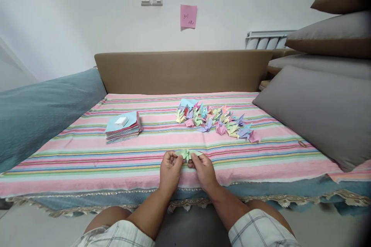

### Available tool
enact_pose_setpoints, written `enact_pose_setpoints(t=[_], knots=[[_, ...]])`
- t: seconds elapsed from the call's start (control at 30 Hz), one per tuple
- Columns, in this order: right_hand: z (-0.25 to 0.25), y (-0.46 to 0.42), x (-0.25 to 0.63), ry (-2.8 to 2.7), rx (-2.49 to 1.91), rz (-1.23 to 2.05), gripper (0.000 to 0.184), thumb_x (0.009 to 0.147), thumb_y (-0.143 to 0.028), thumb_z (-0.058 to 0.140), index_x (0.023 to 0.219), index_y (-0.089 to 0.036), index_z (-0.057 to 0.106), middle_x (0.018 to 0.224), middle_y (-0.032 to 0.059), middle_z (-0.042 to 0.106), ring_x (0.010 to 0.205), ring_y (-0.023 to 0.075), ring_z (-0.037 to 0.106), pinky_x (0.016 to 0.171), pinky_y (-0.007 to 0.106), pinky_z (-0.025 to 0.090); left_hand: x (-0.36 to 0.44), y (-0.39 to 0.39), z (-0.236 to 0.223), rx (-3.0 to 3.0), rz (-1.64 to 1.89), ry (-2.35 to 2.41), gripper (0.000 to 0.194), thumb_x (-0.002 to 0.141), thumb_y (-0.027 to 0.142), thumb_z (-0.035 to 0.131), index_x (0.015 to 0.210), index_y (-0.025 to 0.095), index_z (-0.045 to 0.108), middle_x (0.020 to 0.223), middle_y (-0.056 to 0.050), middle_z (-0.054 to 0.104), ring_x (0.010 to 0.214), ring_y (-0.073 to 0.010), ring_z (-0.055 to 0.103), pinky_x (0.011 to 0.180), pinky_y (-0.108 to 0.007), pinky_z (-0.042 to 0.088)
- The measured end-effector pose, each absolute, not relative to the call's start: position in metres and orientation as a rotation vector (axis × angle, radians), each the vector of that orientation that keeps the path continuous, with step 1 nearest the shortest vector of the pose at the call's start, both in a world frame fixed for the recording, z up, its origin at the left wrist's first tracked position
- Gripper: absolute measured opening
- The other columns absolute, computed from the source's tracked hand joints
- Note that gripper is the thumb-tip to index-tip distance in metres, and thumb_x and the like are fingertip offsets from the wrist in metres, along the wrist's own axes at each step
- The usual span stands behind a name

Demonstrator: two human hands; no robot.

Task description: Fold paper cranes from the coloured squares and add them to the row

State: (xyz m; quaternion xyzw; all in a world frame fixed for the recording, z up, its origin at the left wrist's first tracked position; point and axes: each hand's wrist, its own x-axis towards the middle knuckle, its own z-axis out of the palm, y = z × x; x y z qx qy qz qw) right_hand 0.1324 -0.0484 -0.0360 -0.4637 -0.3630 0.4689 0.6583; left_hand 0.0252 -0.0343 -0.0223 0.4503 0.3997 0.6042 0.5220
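Observation:
Between my two hands is a small light-green folded paper crane, its wings spread out to both sides. My left hand pinches its left side between thumb and fingers. On the other side, my right hand grips it the same way, thumb on top. Both hands are just above the near part of the striped cloth. Farther back lies a cluster of folded paper cranes in pink, purple, blue, yellow and green. The fingertips under the held paper are partly hidden.
A stack of coloured paper sheets with a small white block on top sits at the left. Grey cushions are piled at the right. A brown backrest runs along the wall, with a blue-covered armrest at left.

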Motion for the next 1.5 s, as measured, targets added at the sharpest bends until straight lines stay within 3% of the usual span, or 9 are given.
enact_pose_setpoints(t=[0.13,0.3,0.53,0.8,1.3,1.5], knots=[[-0.033,-0.051,0.13,-0.854,-1.033,1.053,0.034,0.068,-0.045,0.066,0.086,-0.016,0.064,0.061,-0.001,0.062,0.057,0.0132,0.056,0.059,0.026,0.047,0.028,-0.035,-0.021,1.071,1.452,0.941,0.031,0.065,0.027,0.068,0.085,0.019,0.045,0.068,0.004,0.057,0.06,-0.0089,0.055,0.061,-0.02,0.044],[-0.028,-0.052,0.13,-0.903,-1.108,0.988,0.03,0.069,-0.045,0.064,0.073,-0.016,0.066,0.056,-0.0002,0.059,0.057,0.0146,0.055,0.057,0.026,0.046,0.028,-0.034,-0.021,1.119,1.391,1.022,0.034,0.067,0.033,0.067,0.09,0.018,0.047,0.064,0.005,0.054,0.055,-0.0082,0.05,0.055,-0.019,0.038],[-0.031,-0.053,0.129,-0.929,-1.079,0.96,0.029,0.072,-0.044,0.061,0.078,-0.016,0.065,0.059,-0.0007,0.059,0.056,0.0127,0.053,0.055,0.024,0.044,0.021,-0.029,-0.017,1.55,1.163,1.138,0.034,0.08,0.049,0.05,0.064,0.019,0.044,0.058,0.004,0.045,0.058,-0.012,0.044,0.057,-0.023,0.034],[-0.043,-0.047,0.123,-0.87,-1.032,1.055,0.033,0.074,-0.05,0.059,0.073,-0.016,0.059,0.055,-0.0032,0.052,0.052,0.0106,0.048,0.052,0.023,0.04,0.012,-0.023,-0.014,1.948,1.13,1.059,0.036,0.085,0.044,0.043,0.061,0.02,0.054,0.064,-0.001,0.05,0.067,-0.0166,0.047,0.063,-0.026,0.034],[-0.044,-0.047,0.121,-0.825,-0.971,1.117,0.034,0.073,-0.05,0.06,0.069,-0.017,0.055,0.055,-0.0042,0.051,0.05,0.0101,0.045,0.051,0.023,0.038,0.018,-0.029,-0.008,1.767,1.16,1.03,0.04,0.084,0.044,0.046,0.055,0.019,0.053,0.06,0.001,0.053,0.062,-0.0141,0.05,0.063,-0.025,0.038],[-0.044,-0.044,0.122,-0.803,-0.956,1.158,0.035,0.073,-0.051,0.06,0.065,-0.018,0.053,0.052,-0.0042,0.051,0.048,0.0095,0.046,0.048,0.022,0.036,0.02,-0.032,-0.002,1.521,1.068,0.974,0.041,0.079,0.055,0.048,0.06,0.019,0.051,0.056,0.002,0.051,0.055,-0.0133,0.049,0.057,-0.024,0.039]])
